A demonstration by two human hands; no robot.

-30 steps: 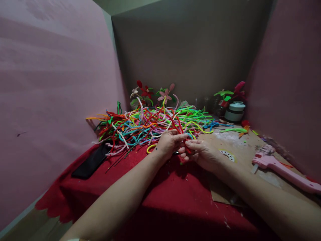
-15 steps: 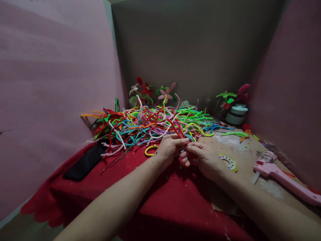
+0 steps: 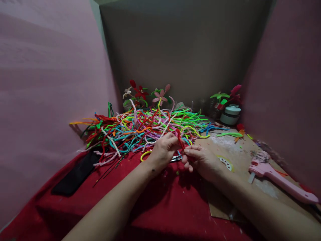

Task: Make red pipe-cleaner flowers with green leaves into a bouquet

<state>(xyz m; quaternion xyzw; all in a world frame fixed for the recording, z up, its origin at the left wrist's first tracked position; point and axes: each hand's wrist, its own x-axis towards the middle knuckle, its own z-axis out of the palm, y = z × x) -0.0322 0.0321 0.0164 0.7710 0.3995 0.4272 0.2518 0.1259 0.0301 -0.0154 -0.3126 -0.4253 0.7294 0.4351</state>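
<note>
Between my two hands a red pipe cleaner [image 3: 180,138] is bent into a narrow doubled shape, its upper end pointing toward the pile. My left hand [image 3: 163,151] is closed at its left side, fingers curled. My right hand [image 3: 203,160] pinches the lower end between thumb and forefinger; its other fingers curl underneath. Just below the hands lies a pair of scissors, its blades [image 3: 176,158] showing and its yellow handle [image 3: 145,155] partly behind my left hand. Right behind them spreads a large pile of coloured pipe cleaners [image 3: 140,125].
A black phone [image 3: 72,175] lies left on the red cloth [image 3: 160,211]. On the brown board [image 3: 215,204] at right are a pink glue gun [image 3: 278,179] and a yellow tape roll [image 3: 225,164]. A pale jar [image 3: 230,114] and pipe-cleaner flowers [image 3: 160,97] stand at the back.
My hands have drawn slightly apart, and more of the red pipe cleaner and the scissor blades shows between them. The whole view has shifted a little, so the table things appear further left.
</note>
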